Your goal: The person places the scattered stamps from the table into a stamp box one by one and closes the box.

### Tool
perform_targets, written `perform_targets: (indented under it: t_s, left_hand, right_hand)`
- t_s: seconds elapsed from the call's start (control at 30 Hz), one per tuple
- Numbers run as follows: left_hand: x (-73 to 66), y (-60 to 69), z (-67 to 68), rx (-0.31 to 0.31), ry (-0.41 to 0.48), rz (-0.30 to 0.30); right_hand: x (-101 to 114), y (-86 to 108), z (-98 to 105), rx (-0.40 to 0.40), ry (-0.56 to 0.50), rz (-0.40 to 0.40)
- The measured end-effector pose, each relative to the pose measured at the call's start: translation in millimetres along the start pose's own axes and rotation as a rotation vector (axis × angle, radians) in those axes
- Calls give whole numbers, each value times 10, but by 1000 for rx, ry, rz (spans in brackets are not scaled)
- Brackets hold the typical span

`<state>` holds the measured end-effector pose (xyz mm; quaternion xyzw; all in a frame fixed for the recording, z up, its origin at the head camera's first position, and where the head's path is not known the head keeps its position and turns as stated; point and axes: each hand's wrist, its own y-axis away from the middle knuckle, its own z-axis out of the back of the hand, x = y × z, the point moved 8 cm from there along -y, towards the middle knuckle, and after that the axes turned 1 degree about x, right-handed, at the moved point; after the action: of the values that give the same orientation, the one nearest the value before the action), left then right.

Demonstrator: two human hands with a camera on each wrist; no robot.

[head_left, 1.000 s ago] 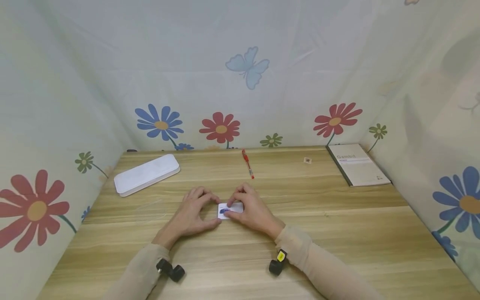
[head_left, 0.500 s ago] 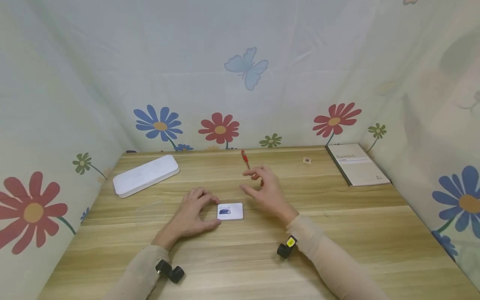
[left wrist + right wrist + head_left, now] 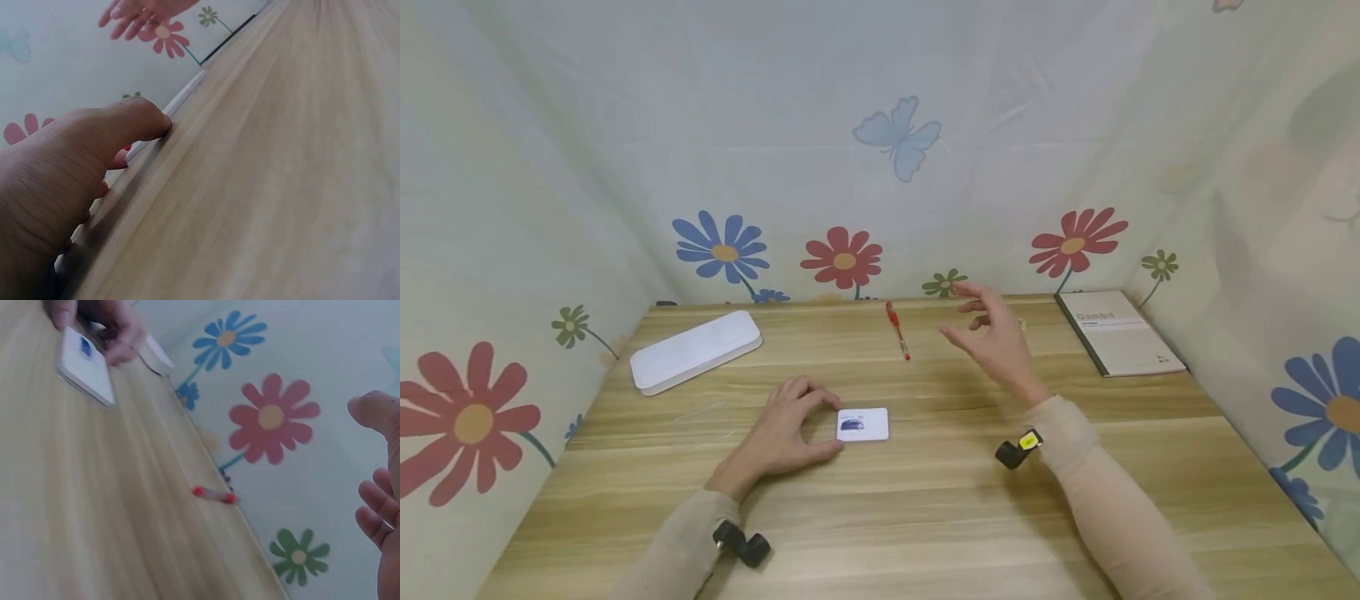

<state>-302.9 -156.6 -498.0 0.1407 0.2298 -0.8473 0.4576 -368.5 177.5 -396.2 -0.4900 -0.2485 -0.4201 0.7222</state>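
A small flat white block with a blue picture on its left part lies on the table; its thickness shows in the right wrist view. My left hand holds it by the left end, thumb at the near corner and index finger at the far one. In the left wrist view the thumb touches its edge. My right hand is raised over the back right of the table, fingers spread and loosely bent, with nothing in them. Partly hidden behind it is a small stamp-like square.
A red pen lies at the back middle of the wooden table. At the back left is a long white case, and a notebook is at the back right. A thin clear sheet lies left of my left hand.
My right hand has let go of the white block and moved right and away from me, up toward the stamp-like square. The left hand has stayed at the block's left end.
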Motion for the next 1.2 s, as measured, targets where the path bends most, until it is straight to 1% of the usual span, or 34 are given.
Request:
perform_targets:
  t_s: [0.13, 0.3, 0.57, 0.7, 0.9, 1.2]
  left_hand:
    - [-1, 4, -2, 1, 4, 5]
    - [-12, 13, 0, 8, 12, 10]
    - [-9, 12, 8, 16, 5, 23]
    - [-15, 7, 20, 15, 1, 22]
    - [-18, 11, 18, 19, -2, 20]
    - [-22, 16, 11, 25, -10, 24]
  right_hand:
    - [-105, -92, 258, -23, 13, -12]
    - [-278, -148, 517, -37, 29, -29]
    - [-540, -176, 860, -18, 54, -129]
    - [-691, -188, 961, -19, 45, -162]
    - [-898, -162, 1036, -5, 57, -220]
    - [-1134, -78, 1133, 46, 85, -288]
